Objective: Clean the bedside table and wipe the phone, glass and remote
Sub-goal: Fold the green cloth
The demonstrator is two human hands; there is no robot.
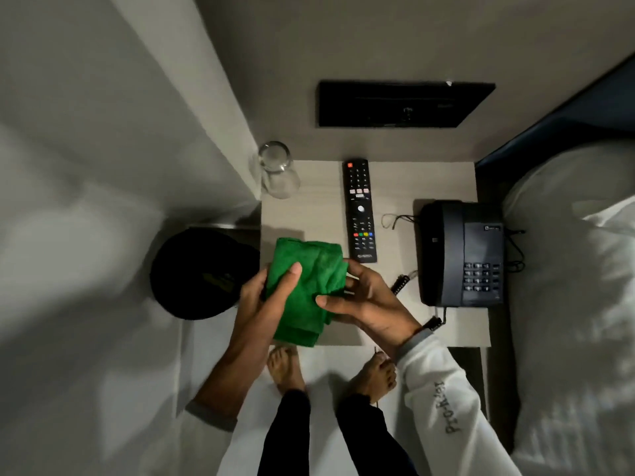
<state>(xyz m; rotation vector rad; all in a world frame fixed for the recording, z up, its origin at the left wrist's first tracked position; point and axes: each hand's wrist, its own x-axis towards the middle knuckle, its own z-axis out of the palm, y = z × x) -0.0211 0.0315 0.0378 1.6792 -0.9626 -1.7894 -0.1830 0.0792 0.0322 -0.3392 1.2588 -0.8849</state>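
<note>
Both hands grip a folded green cloth (305, 286) over the surface's (316, 214) near edge: left hand (264, 304) clamps its left side, right hand (364, 300) pinches its right side. Landmark: remote (359, 210), lying flat just beyond the cloth. Glass (277, 170) stands left of the remote at the back corner. Phone (460, 252) sits right of the remote, well apart.

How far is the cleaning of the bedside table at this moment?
Nothing looks done yet. Both hands, left hand and right hand, hold a folded green cloth above the bedside table. The telephone, upturned glass and remote lie untouched on the tabletop. Wiping all three, and the tabletop, is left.
</note>
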